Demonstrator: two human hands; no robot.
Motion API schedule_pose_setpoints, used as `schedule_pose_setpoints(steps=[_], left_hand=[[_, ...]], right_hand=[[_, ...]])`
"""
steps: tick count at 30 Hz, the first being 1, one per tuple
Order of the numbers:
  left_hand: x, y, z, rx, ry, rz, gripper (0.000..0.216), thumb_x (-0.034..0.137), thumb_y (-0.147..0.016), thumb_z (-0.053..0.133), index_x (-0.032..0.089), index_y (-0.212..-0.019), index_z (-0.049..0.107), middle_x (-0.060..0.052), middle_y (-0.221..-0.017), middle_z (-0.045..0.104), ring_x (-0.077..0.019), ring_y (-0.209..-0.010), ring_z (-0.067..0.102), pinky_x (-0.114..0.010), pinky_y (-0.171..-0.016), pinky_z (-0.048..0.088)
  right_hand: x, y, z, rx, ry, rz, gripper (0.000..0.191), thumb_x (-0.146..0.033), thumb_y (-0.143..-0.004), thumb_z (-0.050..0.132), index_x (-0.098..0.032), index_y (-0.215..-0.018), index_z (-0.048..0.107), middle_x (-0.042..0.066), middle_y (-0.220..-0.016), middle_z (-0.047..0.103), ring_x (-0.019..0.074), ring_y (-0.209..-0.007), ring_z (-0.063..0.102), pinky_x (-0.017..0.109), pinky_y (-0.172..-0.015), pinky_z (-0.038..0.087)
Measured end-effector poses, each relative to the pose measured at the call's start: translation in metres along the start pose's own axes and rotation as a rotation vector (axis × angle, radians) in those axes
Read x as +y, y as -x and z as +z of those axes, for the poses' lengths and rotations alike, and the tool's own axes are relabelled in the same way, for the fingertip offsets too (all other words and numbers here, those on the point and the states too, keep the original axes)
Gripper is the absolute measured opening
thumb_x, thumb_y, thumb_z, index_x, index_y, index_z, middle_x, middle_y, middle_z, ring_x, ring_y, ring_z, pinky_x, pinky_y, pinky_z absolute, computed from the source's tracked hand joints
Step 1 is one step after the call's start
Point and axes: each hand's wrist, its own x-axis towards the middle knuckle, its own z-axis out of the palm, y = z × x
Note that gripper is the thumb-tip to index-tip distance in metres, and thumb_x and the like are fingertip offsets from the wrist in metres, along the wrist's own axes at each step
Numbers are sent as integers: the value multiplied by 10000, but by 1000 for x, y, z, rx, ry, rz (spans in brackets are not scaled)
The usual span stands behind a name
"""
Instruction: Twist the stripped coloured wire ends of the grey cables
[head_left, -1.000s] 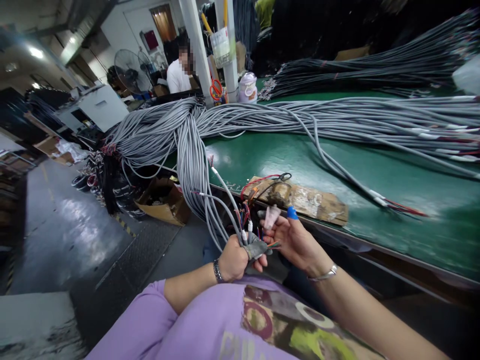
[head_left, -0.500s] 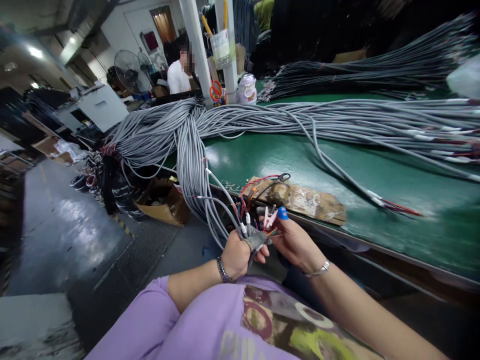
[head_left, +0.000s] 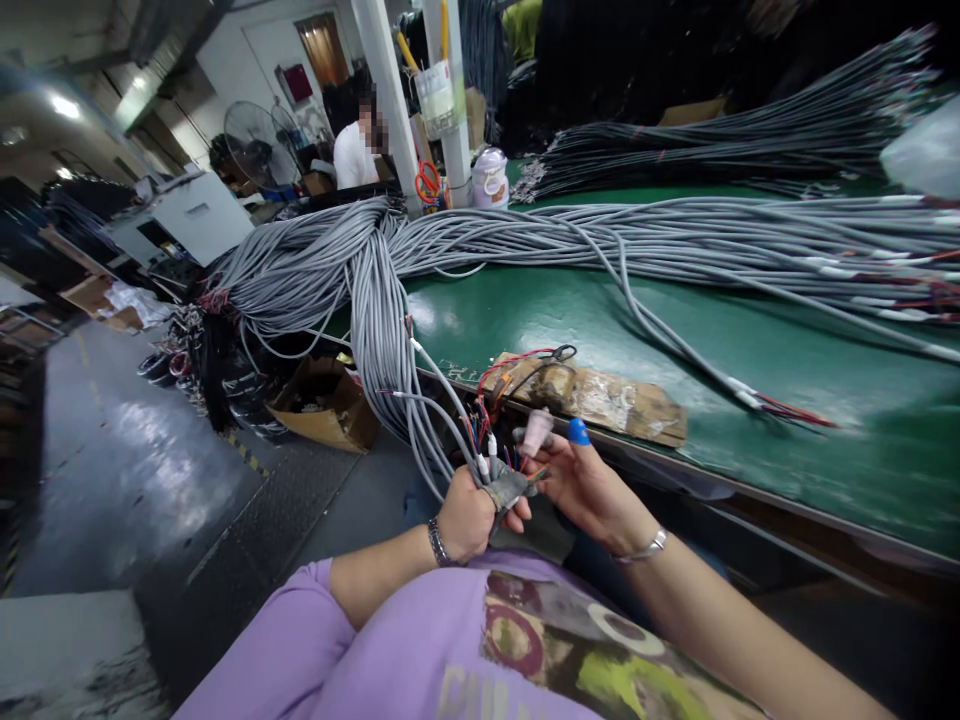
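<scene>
The left hand [head_left: 466,520] is closing into a tight fist around the ends of a few grey cables [head_left: 450,400], a grey fabric cover [head_left: 510,489] wrapping its thumb, and thin coloured wires [head_left: 480,425] are sticking up out of the grip. Just beside it, the right hand [head_left: 592,490] is facing palm-up and pinching a small pale piece [head_left: 536,432] at its fingertips; the piece is too blurred to make out further. A blue finger cot [head_left: 577,432] is capping one right finger. A watch [head_left: 436,542] is sitting on the left wrist and a silver bracelet [head_left: 646,547] on the right. Both hands are working in front of the body, below the near edge of the green table [head_left: 525,315]. The held cables are arching up to the hanging grey cable bundle [head_left: 379,320], which is draping over the table's edge and spreading right across the top. Near the hands, a taped cardboard strip [head_left: 607,397] is lying along the table's edge with red wires [head_left: 510,362] on it. A loose cable [head_left: 675,350] is ending in red leads further right. A dark cable bundle [head_left: 712,145] is lying at the far side. On the floor, a cardboard box [head_left: 322,400] is sitting under the hanging bundle. Well behind, a person in a white shirt [head_left: 352,155] is sitting near a fan [head_left: 251,145].
</scene>
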Motion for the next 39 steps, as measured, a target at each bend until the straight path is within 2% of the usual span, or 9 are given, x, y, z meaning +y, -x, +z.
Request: schedule_pose_setpoints(steps=[3,7,11,15,18,23,28,35,39], left_hand=[[-5,2,-5,-13,-41,31,427,530,-700,707,130,-647,565,-19,-535,607,-84,-384,509,-195,-391,372],[-8,2,-7,-42,-139,44,428,533,-729,680,129,-633,573,-34,-559,623,-88,-422,533,-199,-430,401],[-4,3,-5,-180,-238,-85,445,541,-643,742,118,-646,603,-43,-552,620,-109,-447,554,-219,-456,433],[2,5,-3,-276,-257,-201,462,519,-556,803,109,-613,598,-44,-541,610,-116,-449,559,-233,-466,451],[2,4,-4,-237,-230,-172,478,542,-581,786,103,-594,598,-49,-548,611,-114,-443,559,-232,-464,450],[-5,-1,-9,-109,-129,-27,454,550,-689,712,105,-673,623,-55,-588,645,-108,-453,576,-194,-431,394],[-9,-3,-8,-98,-146,-2,459,559,-707,693,108,-654,622,-57,-584,648,-111,-462,586,-190,-439,399],[-2,0,-16,-285,-256,-101,476,563,-675,723,99,-606,636,-60,-542,629,-116,-460,582,-205,-461,429],[-6,1,-16,-200,-197,-42,470,561,-684,717,105,-616,625,-51,-530,626,-111,-442,573,-200,-452,421]], right_hand=[[2,15,-4,-37,152,13,503,-666,-675,684,-194,-845,696,37,-762,655,153,-651,566,296,-639,464],[3,28,6,-1,382,-87,300,-482,-710,754,-202,-771,666,-1,-614,623,138,-581,536,280,-599,436],[-4,32,18,-71,530,-99,312,-484,-721,734,-199,-685,611,-2,-565,611,147,-506,545,291,-542,452],[-10,32,19,-129,648,-97,311,-477,-720,733,-192,-716,610,1,-622,628,138,-504,546,275,-518,453],[-11,31,12,-39,654,-168,326,-515,-754,685,-192,-757,645,15,-672,644,150,-585,562,283,-592,471],[-2,33,-4,127,605,-235,364,-542,-731,691,-191,-827,676,34,-754,655,164,-678,567,288,-647,468],[7,38,2,144,628,-195,378,-552,-693,717,-195,-788,640,26,-708,649,161,-637,558,288,-614,470],[0,34,20,21,680,-227,376,-579,-688,703,-216,-656,611,29,-611,640,163,-558,549,289,-557,473],[0,31,21,61,727,-241,401,-597,-682,697,-212,-643,595,16,-570,620,153,-531,535,279,-536,464]])
